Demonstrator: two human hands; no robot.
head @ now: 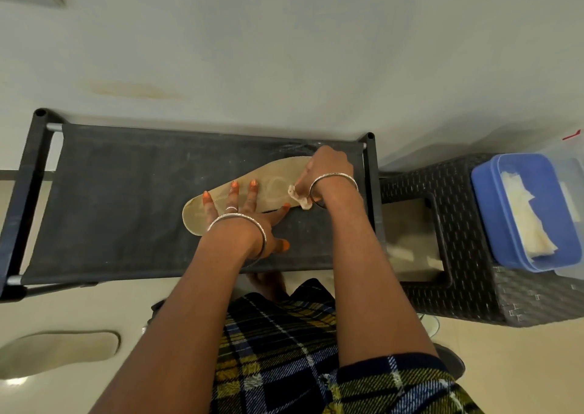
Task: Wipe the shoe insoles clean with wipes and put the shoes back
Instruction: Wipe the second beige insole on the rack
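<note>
Fingers (251, 192) of the left hand (240, 221) lie straight and spread, flat on a tan insole (278, 173), pinning it down; the thumb reaches off its near edge onto the dark fabric. The right hand (328, 170) has its fingers curled round a small, crumpled white wipe (298, 197), which sits at the near edge of the insole just right of the left hand's fingertips. How the right fingers lie under the hand cannot be seen from above.

The insole lies at a slant in the middle of the frame, on the fabric top of a black rack (126, 199), with its rounded end toward the lower left and its other end under the right hand. Pale looping streaks show on it between the two hands. Each wrist wears a thin metal bangle, and one left finger has a ring.

A second insole (60, 349) lies on the pale floor (521, 366) in the lower left corner, well apart from the rack. At the right of the frame, beside the rack, stands a dark woven stool (442, 186). On it rests a blue box (493, 211), open, with white wipes (531, 224) piled inside. A plaid garment (284, 350) fills the bottom centre.
</note>
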